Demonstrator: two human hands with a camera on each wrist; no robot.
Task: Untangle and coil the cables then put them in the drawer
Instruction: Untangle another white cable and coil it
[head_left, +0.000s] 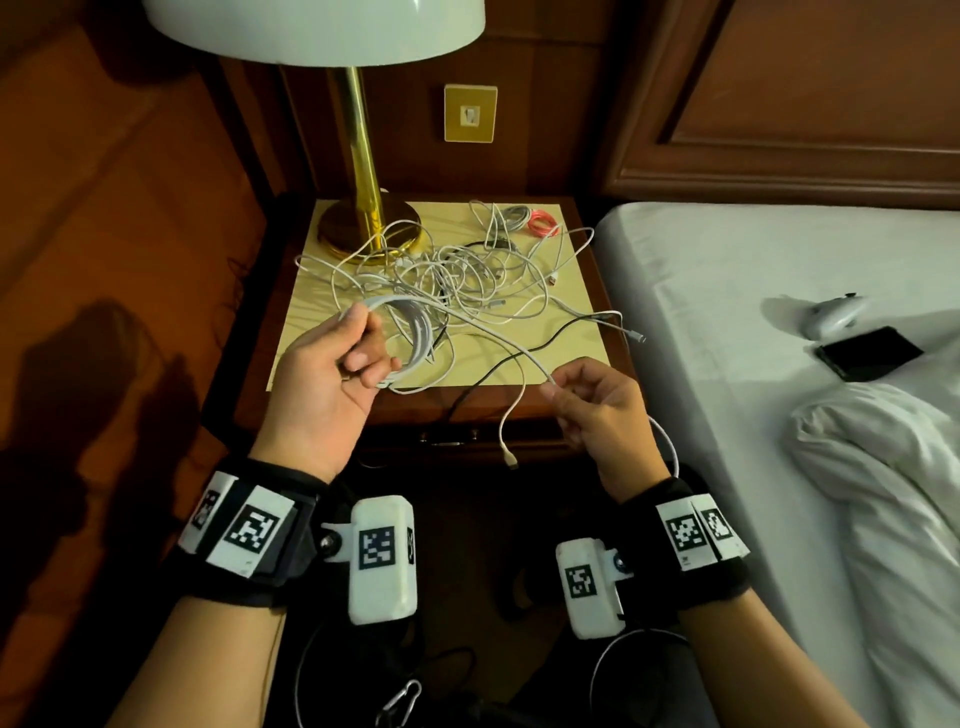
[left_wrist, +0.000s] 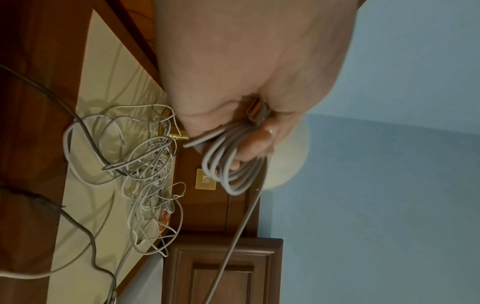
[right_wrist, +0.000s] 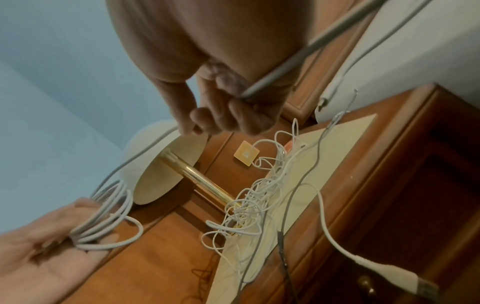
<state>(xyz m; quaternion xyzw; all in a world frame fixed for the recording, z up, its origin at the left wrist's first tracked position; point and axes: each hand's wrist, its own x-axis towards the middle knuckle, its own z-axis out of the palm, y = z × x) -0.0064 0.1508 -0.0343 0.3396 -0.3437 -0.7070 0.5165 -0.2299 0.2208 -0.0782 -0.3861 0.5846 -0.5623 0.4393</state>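
- Bed (head_left: 753, 291): white sheet, just beside the table's right edge; a dark flat device (head_left: 868, 353) and a white controller (head_left: 831, 314) lie on it, close together.
- Table (head_left: 582, 395): wooden nightstand with a cream mat (head_left: 311, 332) covering most of its top. A drawer (head_left: 467, 441) sits under the front edge, closed.
- Lamp (head_left: 358, 156): brass stem and base at the table's back left corner, white shade above.
- Tangle of cables (head_left: 467, 270): mostly white leads, knotted across the middle of the mat and touching the lamp base. A black cable (head_left: 519, 353) runs out of it and over the front edge. A small red cable (head_left: 543, 226) lies near the back right corner.
- Left hand (head_left: 322, 379): raised over the front left part of the table, palm up. Fingers (left_wrist: 262, 142) curled round a coiled white cable (head_left: 410, 332), several loops gathered, with its plug (left_wrist: 255, 111) pressed against the palm.
- Right hand (head_left: 597, 410): in front of the table's front edge. Fingers (right_wrist: 221, 115) pinch the free run of the same white cable, which stretches across from the coil; its loose end hangs below the front edge.
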